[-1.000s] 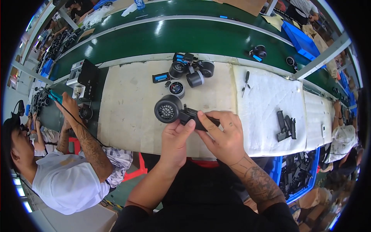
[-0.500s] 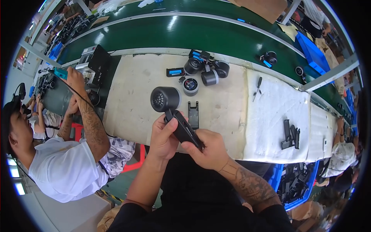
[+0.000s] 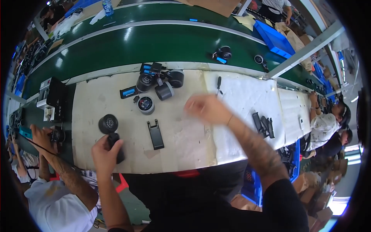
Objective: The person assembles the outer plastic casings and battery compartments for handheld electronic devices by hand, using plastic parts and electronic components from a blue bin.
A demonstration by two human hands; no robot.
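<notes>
- Handheld fan [image 3: 112, 136] of black plastic, with a round grilled head, is at the cream mat's left part, near its front edge; whether it rests there is unclear.
- Fingers of the left hand [image 3: 105, 154] are wrapped around its handle, thumb on top; the right hand [image 3: 206, 109] is raised and blurred, so I cannot tell whether its fingers are open or closed.
- It is probably light, stiff and a little slippery, weighted toward the head; the handle suits gripping, while the grille looks more fragile.
- Right of it, just apart, lies a slim black two-pronged plastic cover [image 3: 156, 136], best lifted by its long sides.
- Loose fan heads [image 3: 165, 91] crowd the far side; the cream mat [image 3: 185, 147] offers more room rightward, toward the white padded sheet [image 3: 239, 116].
</notes>
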